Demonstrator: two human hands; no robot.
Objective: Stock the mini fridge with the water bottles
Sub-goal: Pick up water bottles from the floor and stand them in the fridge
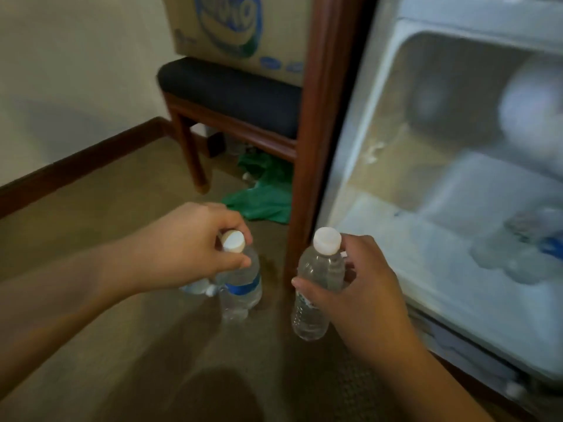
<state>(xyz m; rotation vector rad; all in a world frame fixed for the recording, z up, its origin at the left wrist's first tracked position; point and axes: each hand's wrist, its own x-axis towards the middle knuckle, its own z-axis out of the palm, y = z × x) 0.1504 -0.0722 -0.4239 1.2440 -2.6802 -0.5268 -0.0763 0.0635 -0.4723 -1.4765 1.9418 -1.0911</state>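
My left hand [195, 239] grips the neck of a clear water bottle [240, 287] with a white cap and blue label, standing on the carpet. My right hand [359, 284] holds a second clear bottle [316, 287] around its body, upright, just left of the open mini fridge [380, 123]. A third bottle [198, 288] lies on the floor behind my left hand, mostly hidden. Inside the fridge, blurred bottles [527, 239] lie on the lower right of the white interior.
A dark wooden cabinet post [316, 117] stands between the two held bottles and the fridge. A padded stool [231, 92] with a cardboard box [240, 28] on it sits behind. Green cloth [265, 193] lies under the stool. The floor is brown carpet.
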